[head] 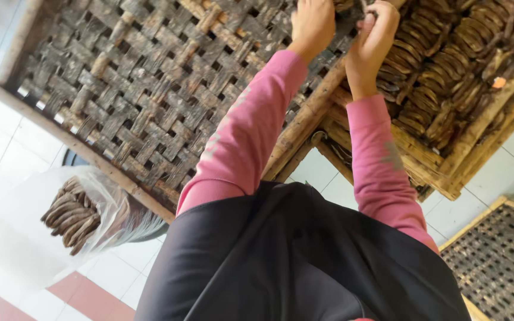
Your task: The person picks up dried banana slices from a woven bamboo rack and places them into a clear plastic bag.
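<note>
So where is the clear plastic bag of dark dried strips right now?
In the head view, the plastic bag sits at lower left on the tiled floor, below the empty woven tray, far from both hands.

A clear plastic bag (60, 220) lies at the lower left, on the pale tiled floor just below the edge of the woven bamboo tray. It is thin, crinkled and see-through with a whitish sheen, its mouth open toward the left. Inside it sits 1 tight bundle of dark brown dried strips (71, 215), stacked side by side. No labels, signs or screens show anywhere
</note>
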